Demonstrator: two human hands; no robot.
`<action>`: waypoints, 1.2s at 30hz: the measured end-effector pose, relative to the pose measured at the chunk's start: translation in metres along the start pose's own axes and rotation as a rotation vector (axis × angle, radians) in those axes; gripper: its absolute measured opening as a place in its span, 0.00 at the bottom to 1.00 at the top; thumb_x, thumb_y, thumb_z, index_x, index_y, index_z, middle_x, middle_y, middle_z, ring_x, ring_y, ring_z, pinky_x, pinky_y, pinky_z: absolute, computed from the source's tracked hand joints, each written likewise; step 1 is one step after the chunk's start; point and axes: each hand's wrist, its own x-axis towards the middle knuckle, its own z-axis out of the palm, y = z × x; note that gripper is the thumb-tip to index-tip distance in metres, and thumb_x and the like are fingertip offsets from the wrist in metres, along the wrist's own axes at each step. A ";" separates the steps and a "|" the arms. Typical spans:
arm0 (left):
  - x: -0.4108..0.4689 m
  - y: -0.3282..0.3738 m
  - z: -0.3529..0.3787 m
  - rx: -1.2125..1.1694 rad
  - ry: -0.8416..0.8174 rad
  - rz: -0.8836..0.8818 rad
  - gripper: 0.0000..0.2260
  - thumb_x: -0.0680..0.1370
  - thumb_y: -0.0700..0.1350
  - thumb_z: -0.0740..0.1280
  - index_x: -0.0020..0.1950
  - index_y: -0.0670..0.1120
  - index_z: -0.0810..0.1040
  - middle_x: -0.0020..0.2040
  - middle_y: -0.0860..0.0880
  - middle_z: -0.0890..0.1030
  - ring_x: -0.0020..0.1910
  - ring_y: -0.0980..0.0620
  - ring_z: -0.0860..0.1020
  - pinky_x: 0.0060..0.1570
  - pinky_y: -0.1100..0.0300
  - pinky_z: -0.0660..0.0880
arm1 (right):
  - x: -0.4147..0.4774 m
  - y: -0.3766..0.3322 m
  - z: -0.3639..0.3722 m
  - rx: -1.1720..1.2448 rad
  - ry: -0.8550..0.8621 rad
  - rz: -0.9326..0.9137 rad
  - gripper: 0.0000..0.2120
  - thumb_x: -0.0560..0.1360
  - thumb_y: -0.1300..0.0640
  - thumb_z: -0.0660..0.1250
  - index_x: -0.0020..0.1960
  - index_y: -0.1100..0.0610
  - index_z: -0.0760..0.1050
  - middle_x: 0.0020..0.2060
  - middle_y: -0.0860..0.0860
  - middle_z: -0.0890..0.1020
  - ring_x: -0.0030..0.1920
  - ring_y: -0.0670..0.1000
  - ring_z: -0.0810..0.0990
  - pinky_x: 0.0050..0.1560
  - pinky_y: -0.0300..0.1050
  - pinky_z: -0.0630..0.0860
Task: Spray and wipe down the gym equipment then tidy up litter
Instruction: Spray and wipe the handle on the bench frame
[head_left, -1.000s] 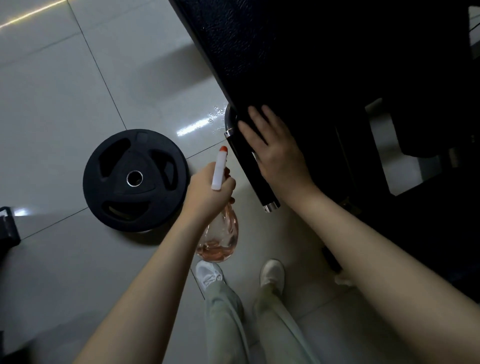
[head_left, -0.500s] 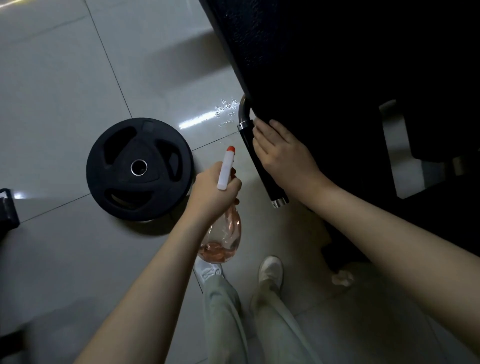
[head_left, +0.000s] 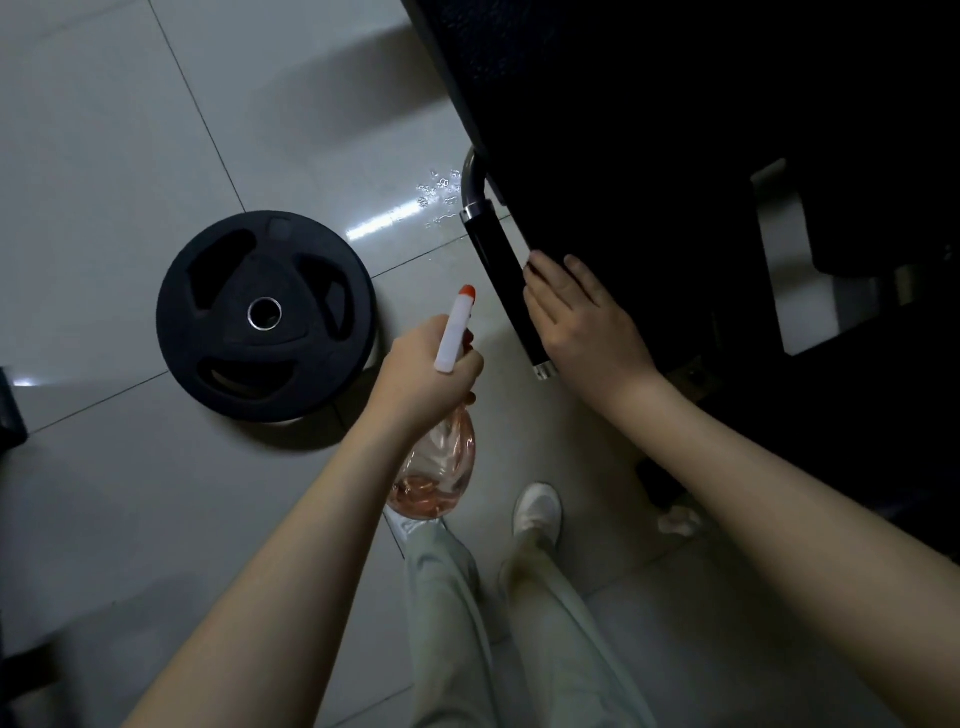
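While the left hand (head_left: 426, 374) grips the pink spray bottle (head_left: 441, 457) by its neck just left of the black handle grip (head_left: 493, 265), the right hand (head_left: 582, 322) lies flat against the grip's right side, fingers straight and close together. Over the last second that hand has slid from the grip's top end down toward its chrome end cap (head_left: 544, 370), so this wiping pass looks nearly done. Whether a cloth sits under the palm is hidden. Spray droplets (head_left: 439, 192) bead the floor beside the grip's top; a crumpled tissue (head_left: 678, 519) waits well below it.
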 end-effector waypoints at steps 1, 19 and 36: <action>-0.001 0.001 0.001 -0.004 -0.007 0.001 0.06 0.76 0.41 0.63 0.51 0.40 0.74 0.47 0.43 0.80 0.33 0.49 0.82 0.43 0.45 0.81 | -0.003 0.000 0.000 0.034 -0.008 0.008 0.21 0.72 0.56 0.63 0.62 0.62 0.76 0.64 0.57 0.76 0.70 0.56 0.69 0.71 0.52 0.57; -0.012 0.000 0.016 0.014 -0.062 0.016 0.05 0.76 0.40 0.64 0.49 0.40 0.74 0.44 0.42 0.80 0.33 0.47 0.82 0.41 0.45 0.80 | -0.058 -0.011 0.007 0.283 -0.022 0.059 0.21 0.73 0.67 0.52 0.62 0.67 0.75 0.63 0.60 0.77 0.68 0.59 0.71 0.69 0.54 0.57; -0.012 0.004 0.026 0.029 -0.107 0.038 0.06 0.75 0.40 0.64 0.50 0.40 0.74 0.44 0.43 0.80 0.34 0.46 0.82 0.43 0.44 0.80 | -0.138 -0.033 0.005 0.686 -0.172 0.504 0.17 0.71 0.65 0.54 0.52 0.68 0.79 0.54 0.60 0.81 0.64 0.56 0.67 0.65 0.54 0.63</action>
